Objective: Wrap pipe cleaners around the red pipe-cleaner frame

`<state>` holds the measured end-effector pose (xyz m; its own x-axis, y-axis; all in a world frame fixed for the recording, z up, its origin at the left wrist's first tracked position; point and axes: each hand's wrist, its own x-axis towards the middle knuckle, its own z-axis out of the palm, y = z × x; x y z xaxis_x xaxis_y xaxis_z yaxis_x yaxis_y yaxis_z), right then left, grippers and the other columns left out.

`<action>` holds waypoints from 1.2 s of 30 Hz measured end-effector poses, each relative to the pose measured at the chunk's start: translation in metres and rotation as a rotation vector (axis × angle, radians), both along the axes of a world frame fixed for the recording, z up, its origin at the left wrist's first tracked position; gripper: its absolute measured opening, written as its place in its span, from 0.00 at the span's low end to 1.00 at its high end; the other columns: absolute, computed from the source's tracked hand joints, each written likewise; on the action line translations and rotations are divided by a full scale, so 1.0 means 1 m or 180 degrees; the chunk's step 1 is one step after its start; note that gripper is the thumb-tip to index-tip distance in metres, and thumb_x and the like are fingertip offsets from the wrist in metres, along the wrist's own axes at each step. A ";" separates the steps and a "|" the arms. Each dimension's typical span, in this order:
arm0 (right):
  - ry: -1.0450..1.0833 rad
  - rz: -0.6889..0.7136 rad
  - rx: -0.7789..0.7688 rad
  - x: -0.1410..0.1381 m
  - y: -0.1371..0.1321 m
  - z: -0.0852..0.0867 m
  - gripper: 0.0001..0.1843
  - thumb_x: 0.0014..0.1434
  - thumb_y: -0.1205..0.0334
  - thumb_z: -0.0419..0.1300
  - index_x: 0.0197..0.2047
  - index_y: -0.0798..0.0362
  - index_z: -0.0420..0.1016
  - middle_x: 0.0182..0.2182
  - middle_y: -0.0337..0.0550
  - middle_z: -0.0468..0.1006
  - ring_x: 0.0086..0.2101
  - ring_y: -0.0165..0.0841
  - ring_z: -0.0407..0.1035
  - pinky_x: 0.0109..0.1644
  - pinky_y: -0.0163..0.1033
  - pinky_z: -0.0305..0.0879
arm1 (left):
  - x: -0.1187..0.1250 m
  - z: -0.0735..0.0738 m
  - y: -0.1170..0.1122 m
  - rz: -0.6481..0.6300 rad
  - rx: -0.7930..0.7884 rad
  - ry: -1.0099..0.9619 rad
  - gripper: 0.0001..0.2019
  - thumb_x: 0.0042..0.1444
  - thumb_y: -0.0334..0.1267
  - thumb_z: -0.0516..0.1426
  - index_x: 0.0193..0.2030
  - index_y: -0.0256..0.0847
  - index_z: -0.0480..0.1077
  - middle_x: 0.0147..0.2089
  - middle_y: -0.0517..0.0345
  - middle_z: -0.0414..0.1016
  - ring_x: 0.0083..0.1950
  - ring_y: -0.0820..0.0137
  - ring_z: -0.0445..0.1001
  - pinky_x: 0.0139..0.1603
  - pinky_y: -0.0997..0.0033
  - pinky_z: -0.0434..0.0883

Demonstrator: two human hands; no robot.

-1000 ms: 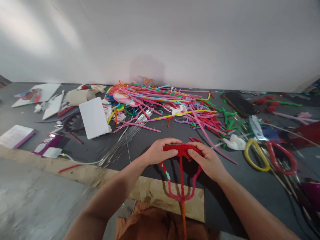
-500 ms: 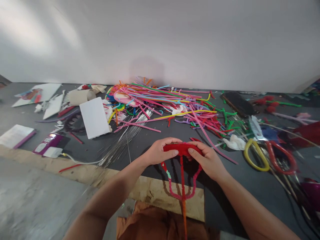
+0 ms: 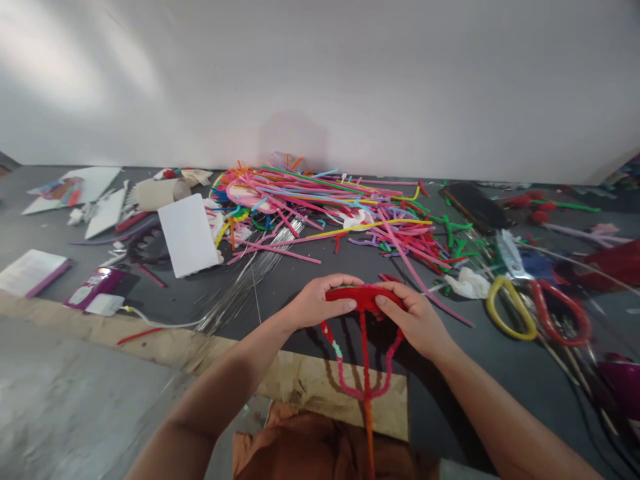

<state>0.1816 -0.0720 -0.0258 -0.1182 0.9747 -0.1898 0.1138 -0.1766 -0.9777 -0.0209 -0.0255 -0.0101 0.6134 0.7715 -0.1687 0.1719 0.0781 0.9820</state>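
Between my two hands is a red fuzzy pipe-cleaner piece [image 3: 366,297], held level above the near edge of the table. My left hand [image 3: 325,300] pinches its left end, thumb in front and fingers behind. On the other end, my right hand [image 3: 413,310] closes in the same way. From the middle of the piece hangs a straight red and orange pipe-cleaner stem [image 3: 366,360]. A pink pipe-cleaner loop [image 3: 350,390] curves below both hands and crosses the stem; its left side has light green and red parts.
A heap of coloured pipe cleaners [image 3: 320,193] lies at the back. Thin metal wires [image 3: 250,287] spread left of my hands. Scissors [image 3: 515,307] with yellow and red handles lie right. A white card [image 3: 189,235], a purple device [image 3: 95,287] and a dark phone-like slab [image 3: 474,205] also lie there.
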 end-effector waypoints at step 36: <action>0.0086 -0.0681 0.0156 0.026 0.008 -0.006 0.18 0.53 0.49 0.61 0.42 0.50 0.77 0.35 0.42 0.81 0.32 0.33 0.73 0.38 0.39 0.70 | -0.009 0.005 0.004 0.0238 -0.1756 -0.0500 0.20 0.47 0.48 0.64 0.39 0.33 0.71 0.36 0.45 0.79 0.33 0.69 0.78 0.34 0.73 0.73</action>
